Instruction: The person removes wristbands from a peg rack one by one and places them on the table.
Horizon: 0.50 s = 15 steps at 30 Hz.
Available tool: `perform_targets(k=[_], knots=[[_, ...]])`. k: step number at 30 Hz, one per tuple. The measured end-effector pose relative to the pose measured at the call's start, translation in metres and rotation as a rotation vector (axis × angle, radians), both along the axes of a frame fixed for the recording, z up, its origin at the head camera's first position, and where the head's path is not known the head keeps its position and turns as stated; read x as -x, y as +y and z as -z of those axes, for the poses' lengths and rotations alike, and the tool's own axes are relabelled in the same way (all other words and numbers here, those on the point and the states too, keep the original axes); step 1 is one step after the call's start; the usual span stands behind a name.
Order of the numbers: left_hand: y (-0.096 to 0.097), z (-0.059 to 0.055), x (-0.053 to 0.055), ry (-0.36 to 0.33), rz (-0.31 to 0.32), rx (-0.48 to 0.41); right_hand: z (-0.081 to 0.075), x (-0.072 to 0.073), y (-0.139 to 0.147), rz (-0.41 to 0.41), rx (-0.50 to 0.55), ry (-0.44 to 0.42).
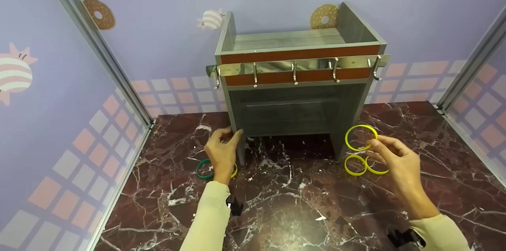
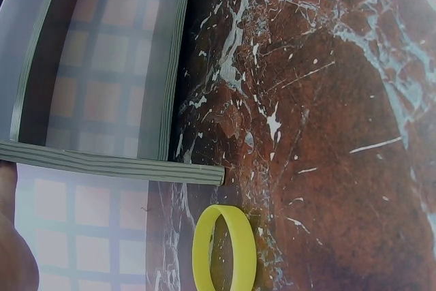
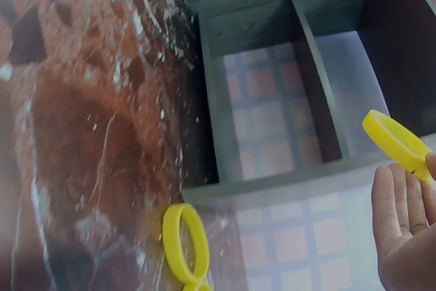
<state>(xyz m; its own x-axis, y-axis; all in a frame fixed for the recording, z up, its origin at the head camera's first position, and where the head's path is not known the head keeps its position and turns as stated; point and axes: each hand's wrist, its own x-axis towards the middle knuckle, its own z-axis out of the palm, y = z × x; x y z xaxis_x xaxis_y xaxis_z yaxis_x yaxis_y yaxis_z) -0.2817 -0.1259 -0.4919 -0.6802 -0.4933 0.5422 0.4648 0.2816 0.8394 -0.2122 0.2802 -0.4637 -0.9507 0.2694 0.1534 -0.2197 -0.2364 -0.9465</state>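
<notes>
A grey wooden shelf unit (image 1: pixel 284 118) stands at the middle back, with a metal hook rail (image 1: pixel 276 67) across its red-brown front strip. My left hand (image 1: pixel 222 154) touches the front edge and outer side of its left panel; in the left wrist view only a bit of that hand (image 2: pixel 15 253) shows. Between thumb and fingers my right hand (image 1: pixel 399 164) pinches a yellow silicone wristband (image 1: pixel 346 140), held up right of the unit. Below it, two more yellow wristbands (image 1: pixel 346 166) lie side by side. Beside my left wrist lie a green wristband (image 1: pixel 198 171) and a partly hidden yellow wristband (image 2: pixel 249 250).
The dark red marbled tabletop (image 1: pixel 284 211) runs under everything. Several hooks (image 1: pixel 294 74) stick out toward me from the rail. Patterned lilac walls (image 1: pixel 166 45) close in the back, left and right, joined by metal corner posts (image 1: pixel 99 41).
</notes>
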Motion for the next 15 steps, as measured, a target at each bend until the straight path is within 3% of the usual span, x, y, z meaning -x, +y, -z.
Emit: perform_targets(k=[15], knots=[[0.000, 0.000, -0.001, -0.015, -0.011, 0.041, 0.020, 0.001, 0.045, 0.032, 0.116, 0.008]])
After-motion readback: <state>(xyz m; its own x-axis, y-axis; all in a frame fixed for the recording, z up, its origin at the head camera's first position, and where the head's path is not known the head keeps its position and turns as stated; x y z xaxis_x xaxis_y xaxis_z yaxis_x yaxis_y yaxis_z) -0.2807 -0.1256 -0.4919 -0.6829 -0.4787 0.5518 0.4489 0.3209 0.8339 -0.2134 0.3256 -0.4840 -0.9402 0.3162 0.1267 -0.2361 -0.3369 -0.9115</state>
